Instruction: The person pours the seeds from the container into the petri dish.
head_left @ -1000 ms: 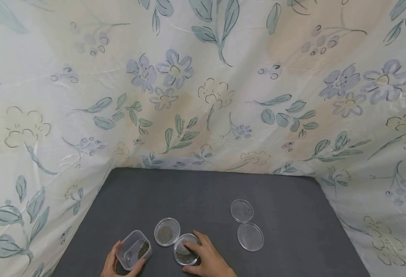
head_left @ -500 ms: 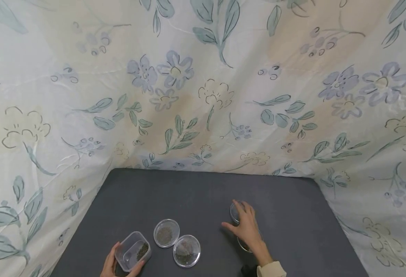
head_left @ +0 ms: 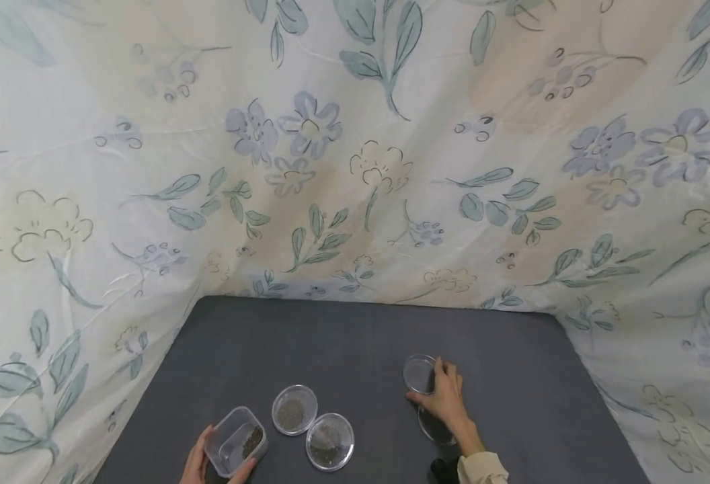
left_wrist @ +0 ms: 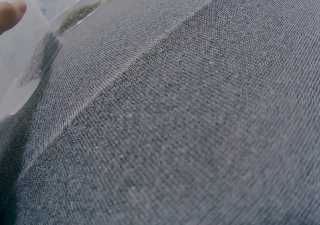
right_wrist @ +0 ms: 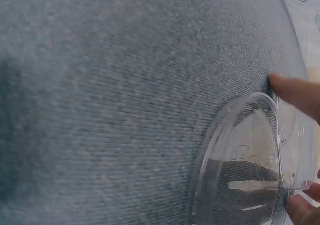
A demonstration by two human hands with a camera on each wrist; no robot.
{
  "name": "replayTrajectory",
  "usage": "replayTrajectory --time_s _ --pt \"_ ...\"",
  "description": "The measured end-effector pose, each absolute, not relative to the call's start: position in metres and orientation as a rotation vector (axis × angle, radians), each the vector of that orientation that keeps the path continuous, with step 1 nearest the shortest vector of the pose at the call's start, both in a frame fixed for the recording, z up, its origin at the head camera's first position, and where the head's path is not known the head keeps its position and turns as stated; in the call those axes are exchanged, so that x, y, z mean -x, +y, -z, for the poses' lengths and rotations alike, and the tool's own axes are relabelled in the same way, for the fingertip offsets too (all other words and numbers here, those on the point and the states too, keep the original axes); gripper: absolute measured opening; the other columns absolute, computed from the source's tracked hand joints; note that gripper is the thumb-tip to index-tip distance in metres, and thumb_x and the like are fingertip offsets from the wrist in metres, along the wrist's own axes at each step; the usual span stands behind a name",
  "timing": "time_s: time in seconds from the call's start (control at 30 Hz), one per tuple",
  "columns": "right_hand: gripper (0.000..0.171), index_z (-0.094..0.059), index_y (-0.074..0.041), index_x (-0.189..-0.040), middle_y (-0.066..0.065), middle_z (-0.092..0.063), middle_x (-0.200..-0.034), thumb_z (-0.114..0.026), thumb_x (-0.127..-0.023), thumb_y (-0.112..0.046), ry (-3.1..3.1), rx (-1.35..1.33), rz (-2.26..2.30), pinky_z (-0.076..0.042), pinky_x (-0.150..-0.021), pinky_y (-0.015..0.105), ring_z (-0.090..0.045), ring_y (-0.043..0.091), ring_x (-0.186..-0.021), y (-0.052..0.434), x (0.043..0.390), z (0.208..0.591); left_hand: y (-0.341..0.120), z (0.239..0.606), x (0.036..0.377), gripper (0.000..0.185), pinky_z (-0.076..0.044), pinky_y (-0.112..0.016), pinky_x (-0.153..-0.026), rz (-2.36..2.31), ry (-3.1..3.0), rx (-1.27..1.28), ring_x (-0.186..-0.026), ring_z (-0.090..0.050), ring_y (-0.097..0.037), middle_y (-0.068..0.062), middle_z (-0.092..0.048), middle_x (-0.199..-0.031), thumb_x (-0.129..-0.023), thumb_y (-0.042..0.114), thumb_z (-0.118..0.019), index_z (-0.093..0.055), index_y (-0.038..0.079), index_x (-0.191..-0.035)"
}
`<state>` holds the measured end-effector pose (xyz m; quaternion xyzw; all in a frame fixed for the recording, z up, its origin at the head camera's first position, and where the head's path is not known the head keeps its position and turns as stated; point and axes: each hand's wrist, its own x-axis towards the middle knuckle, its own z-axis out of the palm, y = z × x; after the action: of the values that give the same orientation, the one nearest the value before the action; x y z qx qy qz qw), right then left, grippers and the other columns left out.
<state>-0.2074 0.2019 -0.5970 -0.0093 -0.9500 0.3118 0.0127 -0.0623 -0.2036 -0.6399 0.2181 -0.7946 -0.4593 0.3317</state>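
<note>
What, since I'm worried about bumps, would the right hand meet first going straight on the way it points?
The right hand would likely meet the farther clear dish first; whether they touch now is unclear.

a dark grey tabletop [head_left: 343, 343] with a fine woven face and rounded far corners carries a clear rectangular tub [head_left: 226, 452] with dark bits inside. just right of the tub and slightly farther back lies a first speckled dish [head_left: 307, 398]; a little more to the tub's right lies a second speckled dish [head_left: 343, 431], rims meeting or nearly so. well right of the tub lie a far clear dish [head_left: 418, 372] and a near clear dish [head_left: 430, 426], partly hidden.
</note>
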Motion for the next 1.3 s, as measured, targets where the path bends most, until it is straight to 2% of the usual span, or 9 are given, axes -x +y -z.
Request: replayTrajectory --time_s 0.1,0.27,0.37,0.57,0.73,0.9,1.07,1.13,1.3 --pt "0.115 -0.028 0.02 -0.151 0.04 -0.036 -0.145 -0.094 -0.073 -0.032 -2.964 0.052 -0.994 -0.043 -0.104 0.068 -0.036 0.059 -0.132 0.202 0.21 0.598 -0.204 0.64 0.063 0.103 -0.029 0.011 -0.087 1.188 -2.089 -0.579 -0.105 -0.041 0.023 -0.025 -0.063 -0.123 -0.045 -0.002 -0.101 -0.056 -0.004 -0.139" --pt "0.103 -0.043 0.019 -0.143 0.037 -0.047 -0.136 -0.095 -0.069 -0.03 -2.923 0.015 -0.973 -0.047 -0.101 0.065 -0.046 0.054 -0.124 0.197 0.21 0.595 -0.203 0.638 0.063 0.103 -0.03 0.011 -0.087 1.207 -2.086 -0.59 -0.105 -0.042 0.023 -0.023 -0.063 -0.123 -0.047 -0.003 -0.101 -0.055 -0.004 -0.139" --pt "0.101 -0.049 0.018 -0.14 0.035 -0.051 -0.133 -0.097 -0.065 -0.029 -2.889 -0.065 -0.97 -0.049 -0.1 0.063 -0.05 0.052 -0.122 0.19 0.202 0.591 -0.204 0.637 0.063 0.103 -0.03 0.011 -0.087 1.208 -2.086 -0.588 -0.105 -0.042 0.023 -0.024 -0.063 -0.123 -0.048 -0.003 -0.1 -0.055 -0.005 -0.14" --pt "0.101 -0.054 0.015 -0.138 0.026 -0.056 -0.129 -0.1 -0.058 -0.028 -2.873 -0.247 -1.003 -0.054 -0.096 0.059 -0.054 0.042 -0.116 0.17 0.165 0.586 -0.203 0.635 0.062 0.103 -0.029 0.012 -0.087 1.185 -2.108 -0.61 -0.105 -0.041 0.023 -0.027 -0.064 -0.124 -0.047 0.001 -0.102 -0.056 -0.004 -0.139" --pt "0.101 -0.057 0.01 -0.138 0.016 -0.058 -0.127 -0.099 -0.057 -0.032 -2.902 -0.392 -1.008 -0.055 -0.098 0.053 -0.054 0.033 -0.119 0.16 0.131 0.588 -0.201 0.634 0.062 0.102 -0.027 0.012 -0.086 1.169 -2.118 -0.633 -0.104 -0.04 0.023 -0.027 -0.065 -0.123 -0.047 0.001 -0.102 -0.057 -0.004 -0.138" --pt "0.101 -0.056 0.011 -0.137 0.012 -0.057 -0.124 -0.099 -0.06 -0.038 -2.867 -0.626 -1.015 -0.058 -0.087 0.038 -0.053 0.028 -0.109 0.16 0.109 0.6 -0.2 0.632 0.062 0.101 -0.026 0.013 -0.086 1.128 -2.122 -0.624 -0.103 -0.04 0.025 -0.025 -0.066 -0.121 -0.047 0.004 -0.102 -0.059 -0.002 -0.137" --pt "0.102 -0.066 0.011 -0.125 0.009 -0.059 -0.11 -0.1 -0.051 -0.051 -2.646 -0.799 -0.8 -0.054 -0.075 0.027 -0.053 0.023 -0.092 0.161 0.103 0.627 -0.201 0.632 0.061 0.101 -0.026 0.013 -0.086 1.133 -2.124 -0.628 -0.103 -0.041 0.024 -0.024 -0.066 -0.121 -0.048 0.004 -0.102 -0.059 -0.001 -0.138" --pt "0.103 -0.068 0.01 -0.12 0.008 -0.06 -0.106 -0.102 -0.044 -0.05 -2.573 -0.794 -0.745 -0.053 -0.073 0.025 -0.053 0.022 -0.089 0.16 0.103 0.637 -0.2 0.633 0.061 0.101 -0.026 0.013 -0.086 1.128 -2.126 -0.631 -0.102 -0.041 0.024 -0.024 -0.066 -0.121 -0.048 0.004 -0.102 -0.059 -0.001 -0.138" --pt "0.104 -0.07 0.009 -0.118 0.006 -0.061 -0.104 -0.103 -0.037 -0.046 -2.525 -0.757 -0.761 -0.052 -0.072 0.026 -0.052 0.02 -0.087 0.157 0.102 0.644 -0.199 0.635 0.062 0.099 -0.028 0.013 -0.087 1.111 -2.102 -0.594 -0.102 -0.044 0.023 -0.023 -0.068 -0.118 -0.044 0.002 -0.102 -0.061 -0.002 -0.135"
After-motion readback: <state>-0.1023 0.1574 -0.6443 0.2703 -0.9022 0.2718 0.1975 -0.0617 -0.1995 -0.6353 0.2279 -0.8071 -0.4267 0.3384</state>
